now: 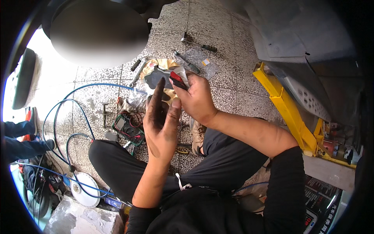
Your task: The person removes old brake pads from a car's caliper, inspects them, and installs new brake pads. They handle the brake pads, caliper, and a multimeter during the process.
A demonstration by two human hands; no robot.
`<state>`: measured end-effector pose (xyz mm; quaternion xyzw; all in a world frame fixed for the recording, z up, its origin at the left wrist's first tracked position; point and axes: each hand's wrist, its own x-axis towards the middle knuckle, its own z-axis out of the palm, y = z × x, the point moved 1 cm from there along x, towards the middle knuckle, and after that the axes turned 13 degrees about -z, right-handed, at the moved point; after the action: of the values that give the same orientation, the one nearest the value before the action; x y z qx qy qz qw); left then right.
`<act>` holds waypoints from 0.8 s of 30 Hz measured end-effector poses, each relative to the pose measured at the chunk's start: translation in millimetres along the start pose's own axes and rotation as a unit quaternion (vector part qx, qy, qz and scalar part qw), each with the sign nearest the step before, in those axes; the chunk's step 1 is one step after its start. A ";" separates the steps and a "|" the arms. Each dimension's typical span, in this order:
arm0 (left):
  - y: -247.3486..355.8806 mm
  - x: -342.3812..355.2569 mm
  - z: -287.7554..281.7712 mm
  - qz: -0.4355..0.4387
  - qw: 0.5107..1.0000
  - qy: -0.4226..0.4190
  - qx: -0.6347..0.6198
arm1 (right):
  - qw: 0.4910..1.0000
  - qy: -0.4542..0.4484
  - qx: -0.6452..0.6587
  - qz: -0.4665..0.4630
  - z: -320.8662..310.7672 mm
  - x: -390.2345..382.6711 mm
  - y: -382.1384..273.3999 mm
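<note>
My left hand (160, 124) is raised in front of me, its fingers stretched out and darkened with black grime. Close by on the right, my right hand (198, 99) is closed around a small red-and-black packet (178, 79) with a whitish part behind it. Just beyond the left fingertips is a dark grey flat plate, shaped like a brake pad (156, 77). Whether a finger touches that plate I cannot tell. Tan wrapping paper (167, 63) shows around and behind it on the speckled floor.
Ratchet-like tools (187, 62) lie on clear plastic beyond my hands. At left are a green-cased multimeter (128, 128), a blue hose (93, 84) and another person's legs (25, 136). A yellow metal stand (286, 113) rises at right beside a grey vehicle body panel (288, 35).
</note>
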<state>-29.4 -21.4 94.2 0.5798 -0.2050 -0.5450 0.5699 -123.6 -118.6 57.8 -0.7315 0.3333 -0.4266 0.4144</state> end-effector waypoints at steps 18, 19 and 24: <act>-9.4 9.7 -4.7 0.259 0.922 0.056 0.282 | 0.997 -0.013 -0.073 -0.005 2.8 0.3 8.0; -7.4 9.3 -7.0 0.260 0.911 0.073 0.312 | 0.996 -0.017 -0.091 -0.012 2.7 -0.1 9.1; 2.9 28.6 -40.8 0.341 0.843 0.063 0.410 | 0.994 -0.085 -0.056 0.027 2.6 1.5 7.0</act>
<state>16.3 -28.9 75.4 0.6869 -0.5589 -0.1446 0.4415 -121.6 -122.1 51.3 -0.7779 0.3397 -0.3324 0.4110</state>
